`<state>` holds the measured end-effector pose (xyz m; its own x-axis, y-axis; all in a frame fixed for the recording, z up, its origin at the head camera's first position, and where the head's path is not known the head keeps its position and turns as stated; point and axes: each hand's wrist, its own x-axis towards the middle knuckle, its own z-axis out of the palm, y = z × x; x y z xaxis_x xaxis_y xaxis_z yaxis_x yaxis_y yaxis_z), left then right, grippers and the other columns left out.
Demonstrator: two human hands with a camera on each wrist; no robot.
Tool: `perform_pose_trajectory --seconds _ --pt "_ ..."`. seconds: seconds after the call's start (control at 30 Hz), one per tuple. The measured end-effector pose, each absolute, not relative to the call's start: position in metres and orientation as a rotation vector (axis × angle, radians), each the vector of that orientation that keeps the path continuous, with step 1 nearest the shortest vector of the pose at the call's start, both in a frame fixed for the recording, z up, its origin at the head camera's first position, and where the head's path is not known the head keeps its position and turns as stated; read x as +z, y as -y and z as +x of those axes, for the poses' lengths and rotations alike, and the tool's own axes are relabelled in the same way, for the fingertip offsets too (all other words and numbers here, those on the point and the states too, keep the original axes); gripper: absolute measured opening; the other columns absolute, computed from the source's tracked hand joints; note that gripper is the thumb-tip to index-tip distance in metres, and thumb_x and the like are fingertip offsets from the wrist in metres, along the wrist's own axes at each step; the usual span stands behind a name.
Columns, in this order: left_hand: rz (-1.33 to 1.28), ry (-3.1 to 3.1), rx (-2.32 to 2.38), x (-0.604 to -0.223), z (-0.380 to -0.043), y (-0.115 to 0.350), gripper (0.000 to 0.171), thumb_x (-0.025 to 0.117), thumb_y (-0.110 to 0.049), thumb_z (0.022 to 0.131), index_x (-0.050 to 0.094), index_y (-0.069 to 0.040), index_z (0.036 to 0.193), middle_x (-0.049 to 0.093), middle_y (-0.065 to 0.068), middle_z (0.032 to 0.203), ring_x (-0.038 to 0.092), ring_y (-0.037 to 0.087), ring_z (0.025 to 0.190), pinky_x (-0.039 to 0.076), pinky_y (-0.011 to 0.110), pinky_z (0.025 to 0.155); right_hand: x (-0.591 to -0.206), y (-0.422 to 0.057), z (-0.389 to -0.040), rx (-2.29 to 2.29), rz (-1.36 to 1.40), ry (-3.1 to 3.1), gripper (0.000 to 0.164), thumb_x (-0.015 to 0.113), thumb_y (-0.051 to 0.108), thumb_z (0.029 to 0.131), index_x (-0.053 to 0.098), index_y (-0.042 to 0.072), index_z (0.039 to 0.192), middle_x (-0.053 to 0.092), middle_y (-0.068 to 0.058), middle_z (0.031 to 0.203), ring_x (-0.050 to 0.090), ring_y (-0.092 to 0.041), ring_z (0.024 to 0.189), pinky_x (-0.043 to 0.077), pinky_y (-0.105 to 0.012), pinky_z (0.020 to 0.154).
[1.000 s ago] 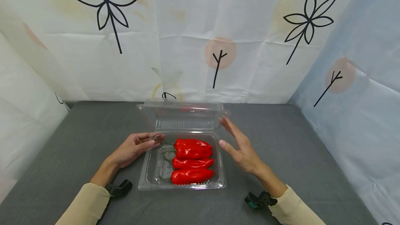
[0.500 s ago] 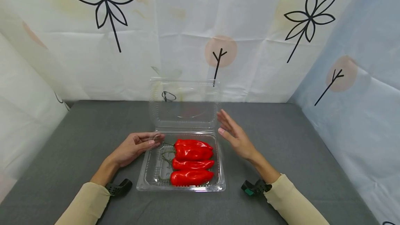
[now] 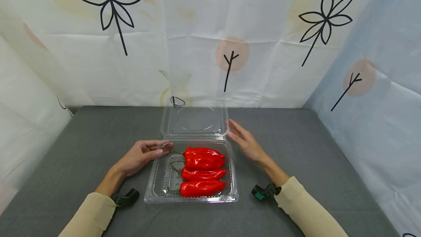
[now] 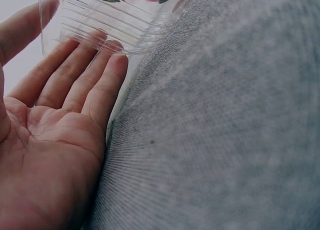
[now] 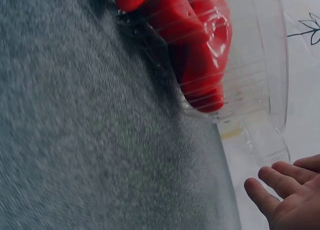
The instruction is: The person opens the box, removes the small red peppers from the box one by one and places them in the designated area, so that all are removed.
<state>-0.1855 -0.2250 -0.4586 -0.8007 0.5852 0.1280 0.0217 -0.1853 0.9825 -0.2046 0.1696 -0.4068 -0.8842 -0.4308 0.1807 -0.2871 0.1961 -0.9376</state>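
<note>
A clear plastic clamshell box [image 3: 150,193] stands on the grey cloth. Several long red peppers [image 3: 202,188] with green stems lie across its base, tips to the right. Its see-through lid [image 3: 194,118] is swung away to the far side. My left hand [image 3: 139,156] is at the far left corner, straight fingers along the ridged outer wall and the thumb by the rim, as the left wrist view shows. My right hand [image 3: 248,143] has its fingers spread by the lid's right edge, near the hinge, holding nothing. In the right wrist view, pepper ends [image 5: 202,65] show through the wall.
Grey cloth [image 3: 108,131] covers the table. A white curtain [image 3: 197,17] with drawn plants hangs behind the far edge, and a bluish one [image 3: 388,120] on the right. A dark band [image 3: 125,197] sits on my left wrist, another [image 3: 266,192] on my right.
The lid has swung from leaning over the box, through upright, to leaning back away from me. My right hand has shifted slightly left and follows its edge. My left hand stays put.
</note>
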Motion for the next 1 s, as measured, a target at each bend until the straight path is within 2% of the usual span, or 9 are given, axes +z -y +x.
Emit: perform_pose_trajectory --seconds 0.17,0.6,0.8,1.0 --pt "0.684 -1.732 2.028 -0.458 -0.185 0.225 0.043 0.054 0.004 0.102 0.046 0.015 0.143 0.061 0.018 0.139 0.058 0.021 0.130 0.045 0.035 0.108 -0.411 -0.170 -0.209 -1.723 -0.659 -2.374 0.060 0.049 0.014 0.106 0.025 -0.013 0.154 0.037 -0.028 0.156 0.035 -0.040 0.145 0.028 -0.055 0.118" --pt "0.718 -1.735 2.027 -0.459 -0.185 0.225 0.042 0.053 0.004 0.103 0.046 0.015 0.143 0.061 0.018 0.138 0.059 0.024 0.129 0.047 0.031 0.107 -0.415 -0.170 -0.211 -1.644 -0.619 -2.375 0.061 0.047 0.017 0.107 0.024 -0.013 0.154 0.036 -0.029 0.156 0.033 -0.042 0.146 0.025 -0.057 0.119" --pt "0.723 -1.729 2.028 -0.459 -0.185 0.226 0.042 0.053 0.004 0.102 0.046 0.015 0.142 0.062 0.018 0.138 0.059 0.024 0.128 0.047 0.031 0.107 -0.411 -0.171 -0.211 -1.630 -0.578 -2.433 0.060 0.050 0.017 0.107 0.026 -0.012 0.154 0.040 -0.031 0.152 0.038 -0.044 0.142 0.031 -0.056 0.117" --pt "0.729 -1.722 2.029 -0.458 -0.185 0.227 0.042 0.053 0.005 0.102 0.046 0.015 0.142 0.062 0.018 0.137 0.059 0.024 0.128 0.047 0.031 0.107 -0.402 -0.175 -0.207 -1.648 -0.610 -2.591 0.058 0.060 0.015 0.103 0.037 -0.005 0.152 0.044 -0.029 0.150 0.044 -0.043 0.138 0.037 -0.057 0.113"
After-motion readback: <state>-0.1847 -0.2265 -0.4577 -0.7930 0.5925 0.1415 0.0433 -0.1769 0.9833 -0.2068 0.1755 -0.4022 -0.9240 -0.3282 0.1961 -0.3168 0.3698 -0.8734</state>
